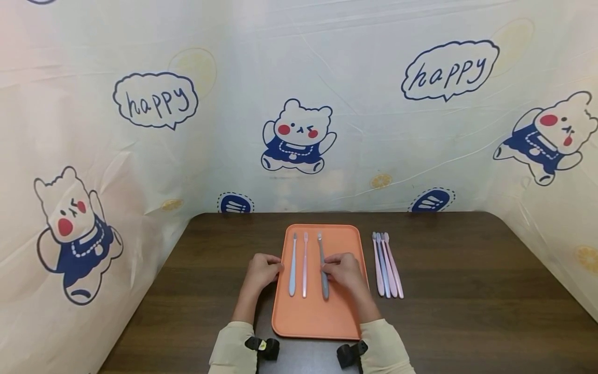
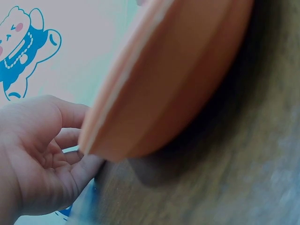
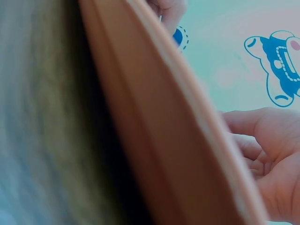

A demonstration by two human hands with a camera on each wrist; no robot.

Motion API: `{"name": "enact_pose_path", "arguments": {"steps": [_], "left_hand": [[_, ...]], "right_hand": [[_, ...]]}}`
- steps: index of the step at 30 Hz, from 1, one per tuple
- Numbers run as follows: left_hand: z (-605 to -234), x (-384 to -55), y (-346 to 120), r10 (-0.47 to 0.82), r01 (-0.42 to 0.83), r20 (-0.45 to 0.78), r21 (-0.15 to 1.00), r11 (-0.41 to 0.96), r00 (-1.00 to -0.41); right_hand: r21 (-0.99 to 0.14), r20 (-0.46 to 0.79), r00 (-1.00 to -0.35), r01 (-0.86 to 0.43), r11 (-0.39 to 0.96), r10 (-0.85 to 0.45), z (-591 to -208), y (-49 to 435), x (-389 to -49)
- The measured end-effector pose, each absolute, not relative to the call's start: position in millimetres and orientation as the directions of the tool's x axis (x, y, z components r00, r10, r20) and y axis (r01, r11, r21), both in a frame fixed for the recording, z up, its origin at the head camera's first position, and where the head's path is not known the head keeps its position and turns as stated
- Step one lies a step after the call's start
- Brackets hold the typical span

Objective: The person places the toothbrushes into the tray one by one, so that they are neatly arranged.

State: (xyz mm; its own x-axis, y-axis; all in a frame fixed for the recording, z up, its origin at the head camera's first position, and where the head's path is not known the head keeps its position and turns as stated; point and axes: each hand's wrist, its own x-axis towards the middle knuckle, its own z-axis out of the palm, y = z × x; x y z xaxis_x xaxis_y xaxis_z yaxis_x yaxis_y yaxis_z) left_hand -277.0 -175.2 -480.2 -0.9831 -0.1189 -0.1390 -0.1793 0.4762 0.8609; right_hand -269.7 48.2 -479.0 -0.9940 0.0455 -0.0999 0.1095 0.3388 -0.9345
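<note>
An orange tray (image 1: 317, 319) lies on the table with a blue toothbrush (image 1: 293, 275), a pink toothbrush (image 1: 305, 272) and a grey toothbrush (image 1: 325, 288) side by side on it, heads toward the back. At the tray's left edge, my left hand (image 1: 262, 270) pinches the rim; the left wrist view shows thumb and fingers on either side of it. My right hand (image 1: 345, 270) reaches over the tray's right side and pinches the grey toothbrush around mid-handle. In the right wrist view the tray's wall hides the right fingertips and the toothbrush.
Several pink and blue toothbrushes (image 1: 388, 267) lie close together on the dark wooden table (image 1: 467, 280), right of the tray. A printed curtain (image 1: 364, 130) with bears and lettering stands behind the table and along both sides.
</note>
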Motion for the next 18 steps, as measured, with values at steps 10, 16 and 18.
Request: {"name": "enact_pose_path", "arguments": {"steps": [10,16,18], "left_hand": [[-481.4,-276.9,-174.6,-0.122,-0.183,-0.141,0.860,0.477,-0.982],[-481.1,-276.6,-174.4,-0.122,-0.182,-0.141,0.860,0.477,-0.983],[-480.7,-276.2,-174.1,-0.121,-0.180,-0.139,0.859,0.479,-0.983]], "right_hand": [[-0.927,-0.095,-0.992,0.117,0.356,0.078,-483.9,41.2,-271.2],[-0.923,-0.095,-0.991,0.124,0.364,0.097,-483.8,39.6,-271.2],[-0.921,-0.089,-0.991,0.120,0.372,0.098,-484.1,38.9,-271.2]]}}
